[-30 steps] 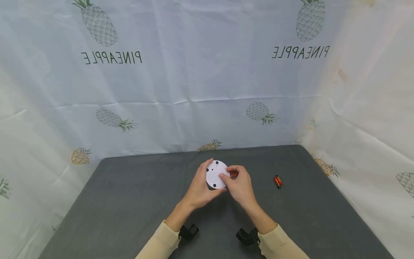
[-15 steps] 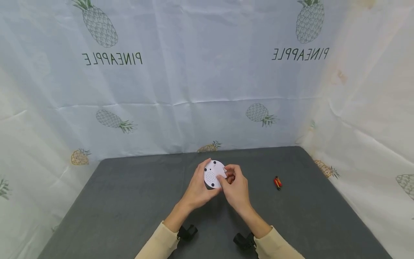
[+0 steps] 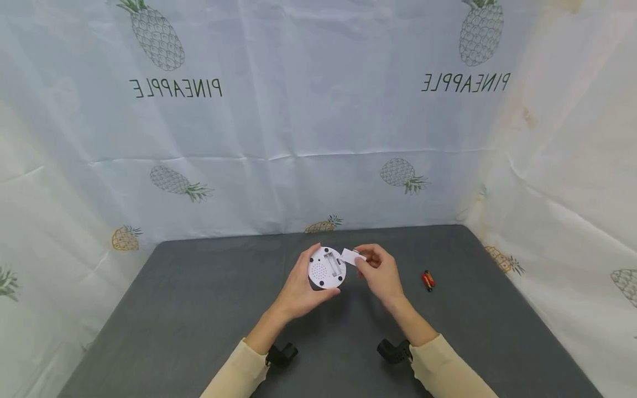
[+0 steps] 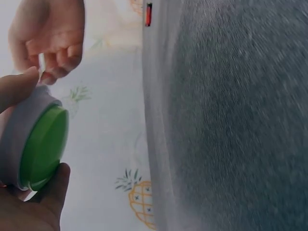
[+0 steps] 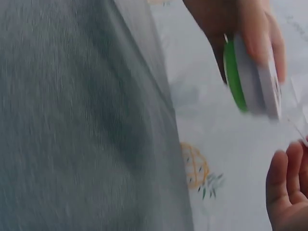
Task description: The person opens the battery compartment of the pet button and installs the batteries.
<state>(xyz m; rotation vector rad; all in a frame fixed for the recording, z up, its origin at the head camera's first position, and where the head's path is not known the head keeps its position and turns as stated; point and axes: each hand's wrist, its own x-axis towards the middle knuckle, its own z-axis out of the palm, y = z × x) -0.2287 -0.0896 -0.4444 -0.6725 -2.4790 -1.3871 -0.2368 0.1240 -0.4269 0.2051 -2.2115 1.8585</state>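
Observation:
My left hand grips a round white device by its rim, its underside facing me. That underside has small dark feet, a grid of speaker holes and an uncovered battery compartment with no batteries visible in it. A green dome forms the device's other face, seen in the left wrist view. Just right of the device, my right hand pinches a small white battery cover between thumb and fingers. Both hands are raised over the dark table.
Two red-and-black batteries lie side by side on the grey table, to the right of my right hand. A white curtain with pineapple prints stands behind the table and along both sides.
The battery cover has come off the device in my right hand, which has moved right. The compartment now shows. My left hand and the device have shifted slightly left.

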